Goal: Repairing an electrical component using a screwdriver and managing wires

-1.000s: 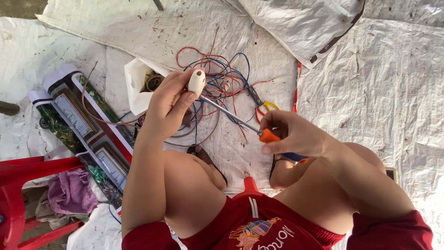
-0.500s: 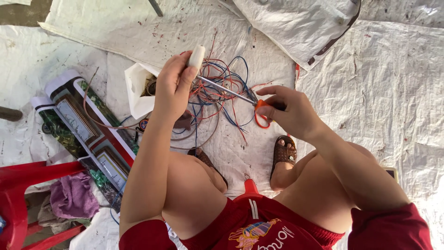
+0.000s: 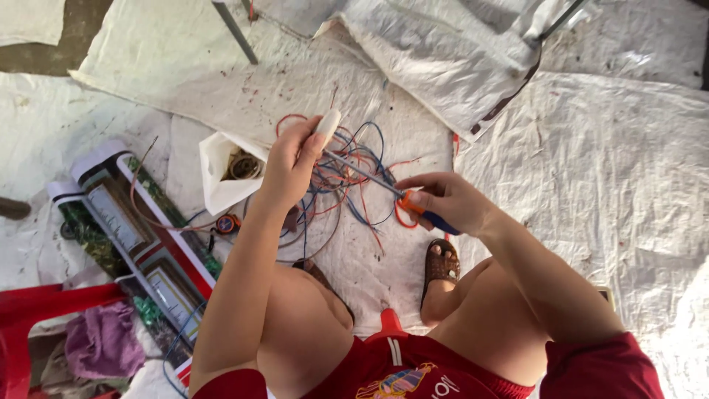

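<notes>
My left hand (image 3: pixel 289 164) is raised in front of me, fingers closed on a small white plastic part (image 3: pixel 328 122). My right hand (image 3: pixel 447 201) grips a screwdriver (image 3: pixel 391 190) by its orange and blue handle. Its metal shaft points left, with the tip against the white part. Below both hands a tangle of red, blue and white wires (image 3: pixel 353 185) lies on the white woven sheet (image 3: pixel 369 273). My bare knees and a brown sandal (image 3: pixel 441 266) show beneath the hands.
An open white paper bag (image 3: pixel 221 174) with coiled bits inside sits left of the wires. Long printed cartons (image 3: pixel 140 244) lie at the left, beside a red plastic chair (image 3: pixel 33 318) holding purple cloth (image 3: pixel 103 343). A grey metal bar (image 3: pixel 235 31) and folded sacks (image 3: pixel 458 66) lie beyond.
Both hands have moved a little right in view and closer together. The screwdriver swung from pointing down beside my right knee to pointing left, its tip now at the white part.
</notes>
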